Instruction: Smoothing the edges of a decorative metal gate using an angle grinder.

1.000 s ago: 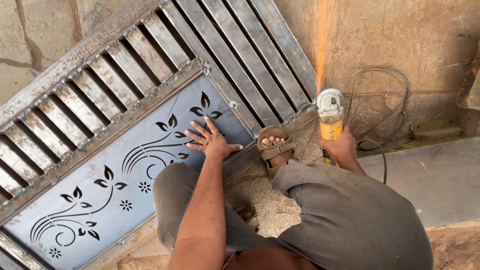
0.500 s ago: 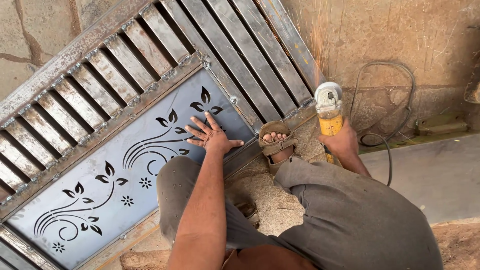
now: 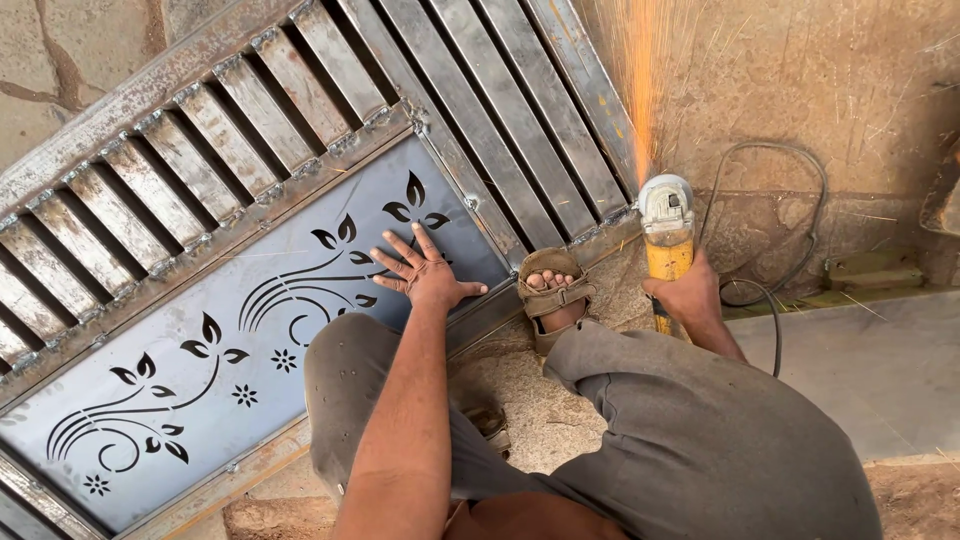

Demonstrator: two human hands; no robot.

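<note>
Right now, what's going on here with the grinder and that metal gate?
A person squats over a grey steel gate panel with cut-out leaf and flower shapes lying flat on the ground. The right hand grips a yellow-bodied angle grinder at the frame's corner, and orange sparks fly up. The left hand presses flat, fingers spread, on the panel. A sandalled foot rests on the frame's edge. The black power cord loops by the wall.

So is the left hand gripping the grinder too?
No, the left hand lies flat with fingers spread on the grey cut-out panel, while only the right hand holds the yellow angle grinder.
</note>
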